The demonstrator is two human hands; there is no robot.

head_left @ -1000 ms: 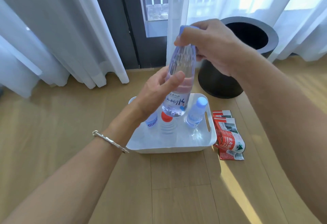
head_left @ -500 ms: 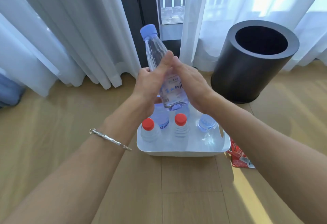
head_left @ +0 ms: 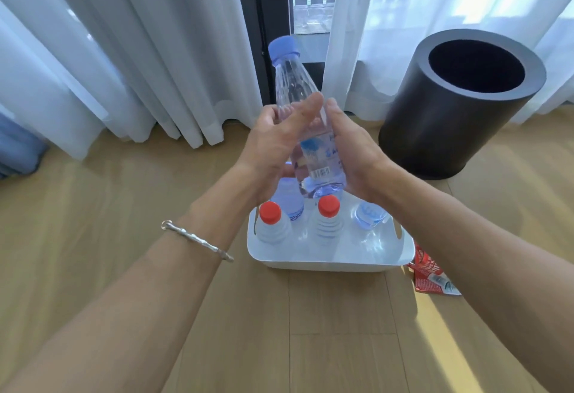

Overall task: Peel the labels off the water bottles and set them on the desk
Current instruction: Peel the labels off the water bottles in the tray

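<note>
Above the white tray [head_left: 326, 263], the left hand [head_left: 273, 147] and right hand [head_left: 354, 156] clasp the blue-capped bottle [head_left: 292, 85], both wrapped round its middle, label [head_left: 320, 156] still on.

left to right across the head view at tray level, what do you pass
silver bracelet → left red-capped bottle → right red-capped bottle → standing blue-capped bottle → peeled red labels
</note>
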